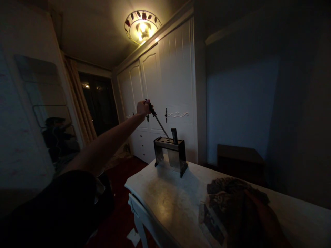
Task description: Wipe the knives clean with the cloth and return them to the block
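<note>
My left hand [143, 107] is stretched out over the table, its fingers closed round the black handle of a sharpening steel [160, 125]. The steel's thin rod slants down to the right, its tip at the top of a knife block [169, 145]. The block stands upright on the table, with dark ends and see-through sides. A cleaver [174, 136] sits in it, black handle up and broad blade inside. At the lower right lies a crumpled patterned cloth [219, 206]. A dark reddish-brown shape there may be my right arm; its fingers cannot be made out in the shadow.
A white table [160, 203] with a carved edge runs to the right. Behind it stand a white wardrobe [178, 86] and a dark brown cabinet [239, 155]. Scraps of white paper [133, 237] lie on the red floor. A mirror [49, 103] hangs at the left.
</note>
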The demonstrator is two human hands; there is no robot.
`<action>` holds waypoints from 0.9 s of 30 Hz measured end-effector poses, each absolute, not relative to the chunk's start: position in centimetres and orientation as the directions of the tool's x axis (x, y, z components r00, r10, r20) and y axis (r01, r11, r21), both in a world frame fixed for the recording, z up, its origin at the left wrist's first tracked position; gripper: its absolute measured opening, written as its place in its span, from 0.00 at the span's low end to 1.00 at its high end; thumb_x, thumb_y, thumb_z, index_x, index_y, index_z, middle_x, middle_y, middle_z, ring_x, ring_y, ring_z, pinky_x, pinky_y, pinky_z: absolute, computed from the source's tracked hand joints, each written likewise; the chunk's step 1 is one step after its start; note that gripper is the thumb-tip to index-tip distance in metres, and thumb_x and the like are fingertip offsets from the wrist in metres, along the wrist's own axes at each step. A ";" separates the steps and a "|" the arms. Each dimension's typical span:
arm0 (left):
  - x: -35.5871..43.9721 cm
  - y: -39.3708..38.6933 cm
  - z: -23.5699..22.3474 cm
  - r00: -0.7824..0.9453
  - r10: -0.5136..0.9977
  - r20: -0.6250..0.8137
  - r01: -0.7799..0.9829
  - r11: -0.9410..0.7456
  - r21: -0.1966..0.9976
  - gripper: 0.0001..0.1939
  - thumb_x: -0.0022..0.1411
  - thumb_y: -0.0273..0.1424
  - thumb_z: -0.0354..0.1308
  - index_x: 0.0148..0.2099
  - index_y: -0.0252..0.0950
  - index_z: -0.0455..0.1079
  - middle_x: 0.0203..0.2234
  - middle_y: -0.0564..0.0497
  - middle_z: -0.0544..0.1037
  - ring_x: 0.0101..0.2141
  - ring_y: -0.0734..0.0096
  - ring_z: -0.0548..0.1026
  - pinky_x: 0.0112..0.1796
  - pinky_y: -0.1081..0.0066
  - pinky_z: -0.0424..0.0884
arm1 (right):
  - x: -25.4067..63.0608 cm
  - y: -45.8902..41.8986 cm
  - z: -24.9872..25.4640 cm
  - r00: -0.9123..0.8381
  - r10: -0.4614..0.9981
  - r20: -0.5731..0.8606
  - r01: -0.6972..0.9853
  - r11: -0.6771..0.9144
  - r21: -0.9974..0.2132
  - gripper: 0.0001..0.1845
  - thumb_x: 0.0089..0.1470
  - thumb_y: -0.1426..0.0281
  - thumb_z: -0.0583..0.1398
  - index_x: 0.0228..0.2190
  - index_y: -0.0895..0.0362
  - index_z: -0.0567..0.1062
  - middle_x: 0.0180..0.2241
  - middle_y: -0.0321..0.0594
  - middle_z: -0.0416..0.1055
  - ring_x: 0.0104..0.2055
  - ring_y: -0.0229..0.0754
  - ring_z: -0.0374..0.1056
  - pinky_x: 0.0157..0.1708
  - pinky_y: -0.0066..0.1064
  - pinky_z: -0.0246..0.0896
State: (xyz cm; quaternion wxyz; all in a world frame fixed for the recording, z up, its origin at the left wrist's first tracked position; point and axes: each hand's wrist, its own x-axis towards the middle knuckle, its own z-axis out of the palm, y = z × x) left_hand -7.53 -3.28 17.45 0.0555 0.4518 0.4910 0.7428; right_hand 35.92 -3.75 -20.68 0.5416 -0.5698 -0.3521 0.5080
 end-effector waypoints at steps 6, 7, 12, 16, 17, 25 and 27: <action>-6.9 -2.8 17.2 -0.544 0.538 0.644 0.431 -0.479 0.765 0.11 0.68 0.31 0.53 0.33 0.31 0.64 0.24 0.46 0.75 0.20 0.74 0.72 0.29 0.70 0.72 | 35.4 -4.9 -18.8 0.230 0.929 -0.288 -0.225 -0.238 -0.945 0.23 0.34 0.54 0.67 0.31 0.58 0.76 0.29 0.48 0.77 0.43 0.61 0.72 0.42 0.45 0.70; -6.9 -2.7 17.1 -0.535 0.543 0.647 0.446 -0.469 0.762 0.11 0.68 0.31 0.52 0.33 0.31 0.64 0.24 0.46 0.75 0.20 0.74 0.72 0.29 0.71 0.72 | 35.3 -5.1 -18.5 0.219 0.929 -0.298 -0.241 -0.244 -0.939 0.23 0.34 0.55 0.67 0.31 0.58 0.76 0.29 0.47 0.77 0.42 0.61 0.73 0.40 0.44 0.70; -6.4 -1.9 16.9 -0.473 0.582 0.661 0.517 -0.425 0.744 0.10 0.69 0.32 0.51 0.36 0.31 0.64 0.28 0.47 0.76 0.23 0.75 0.74 0.29 0.73 0.73 | 35.1 -6.0 -17.6 0.166 0.920 -0.355 -0.296 -0.297 -0.908 0.25 0.33 0.55 0.68 0.30 0.60 0.76 0.27 0.45 0.76 0.37 0.57 0.73 0.34 0.40 0.69; -6.1 -0.7 16.7 -0.447 0.590 0.673 0.564 -0.398 0.724 0.10 0.69 0.32 0.50 0.37 0.30 0.65 0.30 0.44 0.76 0.23 0.74 0.74 0.27 0.74 0.73 | 35.3 -5.8 -17.4 0.177 0.908 -0.380 -0.265 -0.328 -0.907 0.24 0.33 0.56 0.68 0.29 0.60 0.76 0.26 0.45 0.76 0.40 0.59 0.72 0.38 0.42 0.69; -6.1 -0.4 16.7 -0.436 0.593 0.677 0.576 -0.394 0.716 0.11 0.69 0.33 0.50 0.37 0.30 0.65 0.30 0.44 0.76 0.23 0.74 0.74 0.27 0.74 0.73 | 35.4 -5.7 -17.4 0.198 0.907 -0.371 -0.247 -0.320 -0.915 0.23 0.32 0.56 0.68 0.28 0.60 0.76 0.25 0.45 0.75 0.41 0.60 0.72 0.40 0.43 0.69; -6.8 3.0 15.3 -0.401 0.606 0.687 0.687 -0.298 0.663 0.15 0.69 0.37 0.50 0.39 0.30 0.68 0.33 0.43 0.78 0.26 0.70 0.77 0.29 0.72 0.74 | 35.1 -6.0 -17.7 0.189 0.935 -0.299 -0.282 -0.240 -0.929 0.22 0.33 0.55 0.67 0.28 0.58 0.77 0.28 0.46 0.77 0.42 0.62 0.72 0.41 0.44 0.70; -6.9 3.5 14.8 -0.400 0.606 0.687 0.705 -0.276 0.654 0.15 0.69 0.38 0.50 0.39 0.30 0.69 0.33 0.43 0.79 0.27 0.70 0.77 0.30 0.72 0.74 | 35.2 -6.0 -17.8 0.192 0.935 -0.300 -0.282 -0.240 -0.929 0.23 0.32 0.55 0.68 0.29 0.59 0.77 0.30 0.47 0.77 0.44 0.61 0.72 0.43 0.43 0.70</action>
